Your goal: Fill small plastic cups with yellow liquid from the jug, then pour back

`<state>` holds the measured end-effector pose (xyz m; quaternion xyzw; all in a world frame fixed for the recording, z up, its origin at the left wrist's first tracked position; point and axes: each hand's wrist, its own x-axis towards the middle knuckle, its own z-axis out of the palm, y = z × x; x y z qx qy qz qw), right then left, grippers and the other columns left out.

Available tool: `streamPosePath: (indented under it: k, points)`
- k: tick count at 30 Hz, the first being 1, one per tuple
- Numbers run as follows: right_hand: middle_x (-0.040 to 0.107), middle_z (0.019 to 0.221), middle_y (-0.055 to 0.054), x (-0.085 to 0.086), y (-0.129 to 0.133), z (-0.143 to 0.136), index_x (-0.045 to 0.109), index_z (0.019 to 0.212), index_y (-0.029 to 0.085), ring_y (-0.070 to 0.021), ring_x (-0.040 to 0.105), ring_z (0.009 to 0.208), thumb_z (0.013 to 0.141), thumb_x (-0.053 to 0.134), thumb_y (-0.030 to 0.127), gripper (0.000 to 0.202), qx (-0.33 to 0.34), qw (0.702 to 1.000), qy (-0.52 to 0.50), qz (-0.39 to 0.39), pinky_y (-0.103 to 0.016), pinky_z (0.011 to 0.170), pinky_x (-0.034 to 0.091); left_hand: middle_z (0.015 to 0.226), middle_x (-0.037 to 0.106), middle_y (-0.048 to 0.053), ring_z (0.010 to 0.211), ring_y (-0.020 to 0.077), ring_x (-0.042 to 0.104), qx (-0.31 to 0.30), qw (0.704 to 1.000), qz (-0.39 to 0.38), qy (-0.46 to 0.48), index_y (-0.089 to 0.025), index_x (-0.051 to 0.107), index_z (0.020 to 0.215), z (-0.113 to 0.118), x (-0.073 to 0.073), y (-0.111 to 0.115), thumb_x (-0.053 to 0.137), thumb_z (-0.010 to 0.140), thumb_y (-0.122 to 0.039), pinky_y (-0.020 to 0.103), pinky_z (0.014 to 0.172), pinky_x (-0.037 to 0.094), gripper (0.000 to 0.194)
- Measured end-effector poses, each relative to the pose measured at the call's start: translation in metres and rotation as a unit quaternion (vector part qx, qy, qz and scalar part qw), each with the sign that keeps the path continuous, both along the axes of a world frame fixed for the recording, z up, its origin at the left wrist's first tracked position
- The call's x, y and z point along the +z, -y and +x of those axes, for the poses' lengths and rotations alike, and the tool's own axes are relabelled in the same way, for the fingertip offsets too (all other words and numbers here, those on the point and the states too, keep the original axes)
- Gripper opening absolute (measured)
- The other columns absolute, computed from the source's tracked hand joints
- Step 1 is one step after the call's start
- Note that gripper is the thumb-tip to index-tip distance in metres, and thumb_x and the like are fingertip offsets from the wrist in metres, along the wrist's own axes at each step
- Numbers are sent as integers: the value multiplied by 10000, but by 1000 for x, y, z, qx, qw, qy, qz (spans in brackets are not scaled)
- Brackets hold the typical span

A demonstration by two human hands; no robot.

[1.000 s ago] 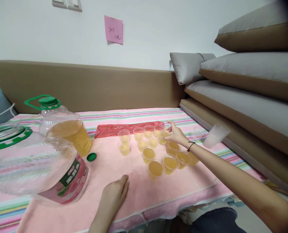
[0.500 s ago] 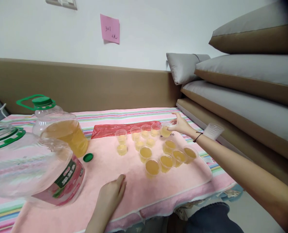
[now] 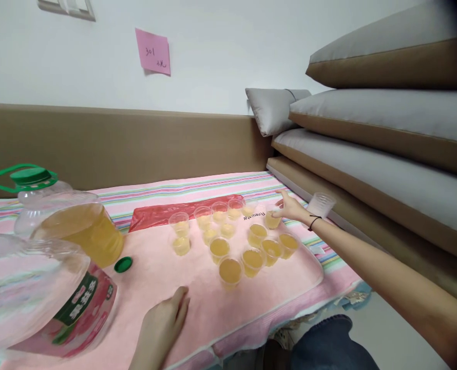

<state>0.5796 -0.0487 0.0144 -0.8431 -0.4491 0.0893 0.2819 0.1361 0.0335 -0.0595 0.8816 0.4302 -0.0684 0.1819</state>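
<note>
My right hand reaches to the far right of the pink towel, thumb and fingers closed around a clear plastic cup of yellow drink. In front of that cup stand several fuller cups, among them a front one and a right one. Paler cups, less full, stand farther back, such as the left one. My left hand rests on the towel near the front, fingers loosely curled in, with nothing seen in it.
At left are a large jug part filled with yellow drink and a jug with a pink label. A green cap lies beside them. Behind the cups is a red plastic bag. Stacked cushions and a clear cup stack are at right.
My right hand has moved its cup rightward and nearer, away from the back row, uncovering printed letters on the towel. My left hand stays on the towel. The whole view has shifted to the right.
</note>
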Motion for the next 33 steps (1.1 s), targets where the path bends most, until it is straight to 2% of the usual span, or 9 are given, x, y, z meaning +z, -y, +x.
streamPosePath:
  k: [3,7,14,19,25,33]
  points:
    - [667,1103,-162,-9,1,-1,301,1428,141,-268,656,975,613,796,249,960,9,1000,-1,-11,-332,806,507,1169,722,115,1090,249,678,1,1000,2,-2,-207,501,1257,1,-1,-1,223,979,-355,346,883,482,420]
    - [677,1102,-143,-14,3,-5,296,1428,167,-260,655,982,622,791,254,950,22,1000,-3,-20,-331,824,496,1129,736,116,1093,248,679,2,1000,4,-3,-214,501,1249,2,1,0,217,978,-364,344,877,487,420]
    - [676,1106,-139,-17,1,-3,289,1439,169,-261,657,992,619,792,261,966,14,1000,5,-8,-329,824,497,1106,743,124,1090,245,682,2,1000,6,6,-200,513,1236,1,3,1,217,980,-352,337,884,493,421]
    - [673,1091,-103,-18,-10,5,314,1436,214,-248,655,1007,623,789,247,942,0,1000,12,11,-312,812,501,1149,733,110,1064,243,693,4,1000,5,10,-210,527,1224,1,3,1,243,972,-338,337,873,502,401]
    - [665,1082,-108,-22,-23,3,339,1429,216,-260,652,991,613,799,249,937,-4,1000,10,20,-326,802,498,1167,731,85,1041,231,703,7,999,8,30,-233,539,1184,-1,0,0,222,976,-365,320,846,512,402]
    - [657,1113,-100,-23,-21,6,345,1433,228,-244,658,988,622,808,254,934,-1,1000,6,4,-315,823,493,1126,741,106,1082,239,688,11,1000,-1,11,-217,517,1234,2,0,-2,205,980,-369,339,899,505,430]
